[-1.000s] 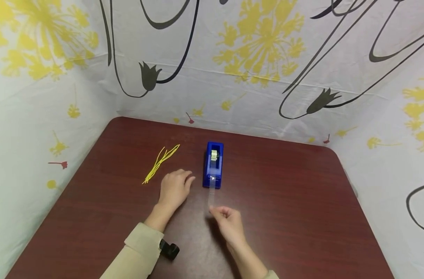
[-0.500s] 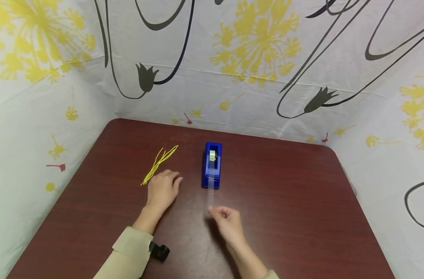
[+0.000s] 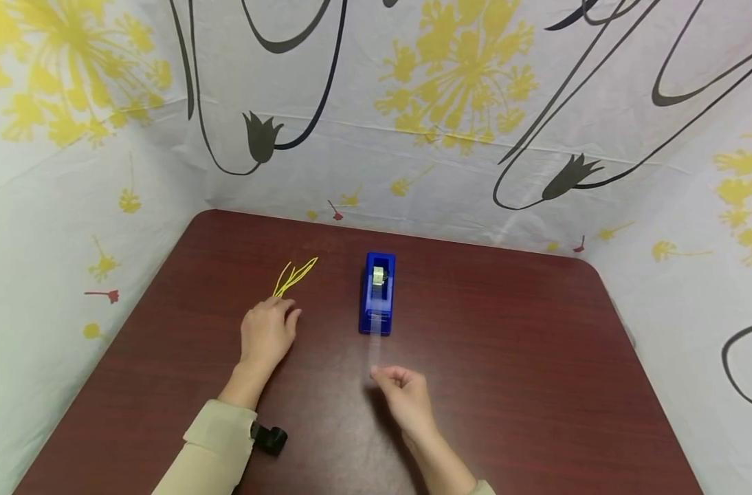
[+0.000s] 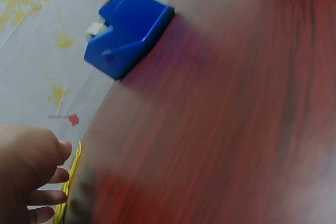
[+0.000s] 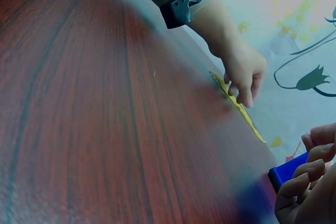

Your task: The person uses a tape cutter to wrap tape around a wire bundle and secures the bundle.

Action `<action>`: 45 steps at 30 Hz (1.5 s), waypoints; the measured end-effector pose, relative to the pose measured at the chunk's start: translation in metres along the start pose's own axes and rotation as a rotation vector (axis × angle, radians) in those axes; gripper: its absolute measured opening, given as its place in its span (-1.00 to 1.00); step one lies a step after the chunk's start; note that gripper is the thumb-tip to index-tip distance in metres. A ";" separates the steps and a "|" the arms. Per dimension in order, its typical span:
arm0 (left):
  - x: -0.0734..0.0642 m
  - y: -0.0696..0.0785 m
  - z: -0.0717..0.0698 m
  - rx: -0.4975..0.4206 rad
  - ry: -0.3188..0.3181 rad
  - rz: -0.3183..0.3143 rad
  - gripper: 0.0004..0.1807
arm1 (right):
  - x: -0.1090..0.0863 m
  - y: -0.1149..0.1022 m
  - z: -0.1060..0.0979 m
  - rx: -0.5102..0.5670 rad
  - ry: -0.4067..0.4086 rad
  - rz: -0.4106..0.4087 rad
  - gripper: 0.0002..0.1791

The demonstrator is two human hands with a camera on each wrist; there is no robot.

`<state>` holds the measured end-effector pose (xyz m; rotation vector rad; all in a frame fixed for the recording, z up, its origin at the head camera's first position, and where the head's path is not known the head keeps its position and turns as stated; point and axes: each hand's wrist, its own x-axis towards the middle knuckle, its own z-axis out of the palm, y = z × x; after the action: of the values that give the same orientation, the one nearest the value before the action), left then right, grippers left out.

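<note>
A blue tape dispenser (image 3: pixel 368 292) with a small roll of clear tape stands on the table. From it a strip of clear tape (image 3: pixel 374 347) runs toward the near side, and my right hand (image 3: pixel 407 400) pinches its end between thumb and forefinger. To the left lies a bundle of thin yellow strings (image 3: pixel 294 276), partly hidden under my left hand (image 3: pixel 266 333). That hand hovers over the strings with loosely bent fingers, as the right wrist view also shows, where the yellow strings (image 5: pixel 242 109) lie below the fingertips.
The dark red-brown table (image 3: pixel 524 357) has rounded far corners. White cloth (image 3: pixel 351 165) with yellow and grey flower prints hangs around its back and sides. A black wrist camera (image 3: pixel 269 438) sits at my left cuff.
My left hand has moved left, from near the dispenser to over the yellow strings, covering their near end. The right hand stays in place with the tape end pinched.
</note>
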<state>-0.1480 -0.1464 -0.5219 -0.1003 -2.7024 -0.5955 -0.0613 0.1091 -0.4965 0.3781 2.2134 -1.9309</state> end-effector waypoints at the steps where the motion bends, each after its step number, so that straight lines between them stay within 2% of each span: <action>1: 0.000 -0.003 0.000 0.002 0.005 -0.004 -0.72 | 0.000 0.000 0.000 0.000 0.001 0.000 -0.69; 10: 0.003 -0.018 -0.003 -0.022 0.077 -0.052 -0.78 | -0.001 0.000 0.000 0.001 0.001 -0.016 -0.69; 16: 0.005 -0.024 -0.005 0.002 0.096 -0.120 -0.67 | -0.001 0.000 0.001 -0.001 -0.001 -0.018 -0.69; 23: 0.009 -0.028 -0.004 0.060 0.018 -0.197 -0.55 | -0.001 0.000 0.001 0.001 -0.001 -0.013 -0.68; 30: 0.013 -0.029 -0.007 0.019 -0.030 -0.251 -0.77 | -0.001 0.001 0.000 -0.007 -0.001 -0.013 -0.68; 36: 0.017 -0.030 -0.010 0.042 -0.089 -0.271 -0.85 | 0.000 0.002 -0.001 -0.009 0.000 -0.008 -0.68; 41: 0.017 -0.030 -0.010 0.088 -0.192 -0.274 -0.80 | 0.000 0.002 0.000 -0.005 0.003 -0.011 -0.69; 45: 0.017 -0.029 -0.008 0.111 -0.232 -0.270 -0.76 | -0.001 0.001 0.001 0.003 0.004 -0.017 -0.70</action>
<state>-0.1654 -0.1766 -0.5204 0.2433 -2.9939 -0.5363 -0.0603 0.1082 -0.4978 0.3651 2.2242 -1.9438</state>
